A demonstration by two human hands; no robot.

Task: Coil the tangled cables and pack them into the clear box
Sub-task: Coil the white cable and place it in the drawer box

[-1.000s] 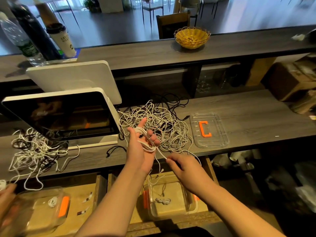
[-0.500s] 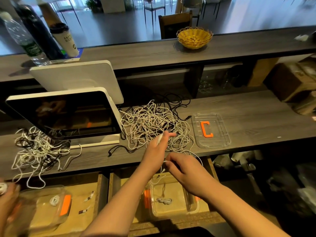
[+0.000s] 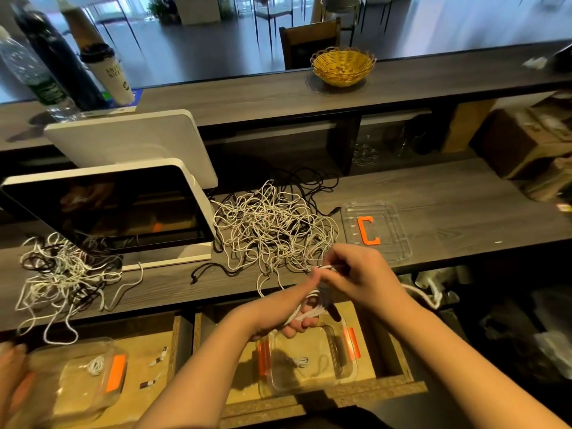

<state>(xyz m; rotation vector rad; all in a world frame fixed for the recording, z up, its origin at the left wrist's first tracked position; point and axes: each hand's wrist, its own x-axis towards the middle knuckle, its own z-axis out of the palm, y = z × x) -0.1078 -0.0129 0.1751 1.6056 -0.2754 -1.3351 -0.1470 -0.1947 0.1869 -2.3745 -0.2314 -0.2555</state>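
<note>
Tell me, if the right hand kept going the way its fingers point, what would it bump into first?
The right hand points left, pinching the white cable. Straight on, it would probably meet the left hand, which holds the coiled part just beside it. Depth is hard to judge, so it might pass slightly above.

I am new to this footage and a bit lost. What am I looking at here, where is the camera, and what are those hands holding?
There is no machine: a person wears one wide-angle camera on the head, looking down at their own bare hands. The left hand holds loops of a white cable wound round its fingers. The right hand pinches that cable's free end. On the grey counter lie a tangled cable pile, a clear lid with an orange handle, and a screen on a stand. Just below the hands sits the clear box, with one small coiled cable inside.
</note>
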